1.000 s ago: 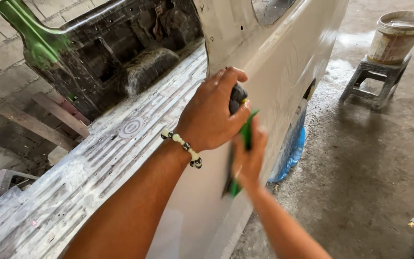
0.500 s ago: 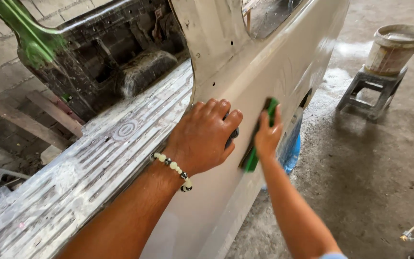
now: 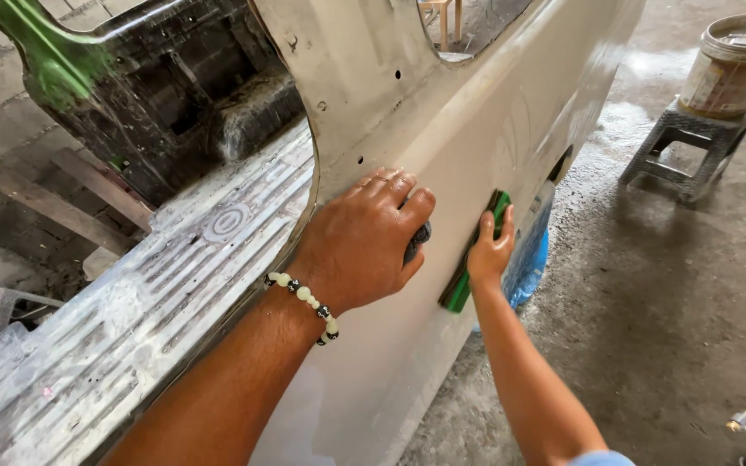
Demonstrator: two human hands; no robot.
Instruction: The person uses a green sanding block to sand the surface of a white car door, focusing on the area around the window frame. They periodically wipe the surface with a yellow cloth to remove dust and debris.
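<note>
A pale primed vehicle body panel stands upright in front of me. My left hand, with a bead bracelet at the wrist, presses a small dark grey pad against the panel's side. My right hand holds a long green sanding block flat on the same panel, a little lower and to the right. Both arms reach in from the bottom of the view.
A ribbed, dusty grey floor panel lies at the left, with a green-tinted dark frame behind it. A paint-stained bucket sits on a small stool at the upper right. Blue plastic hangs under the panel. Wet concrete floor lies at the right.
Both hands have slid down and along the panel while rubbing it. My right hand with the green block moved to the right, away from the left hand.
</note>
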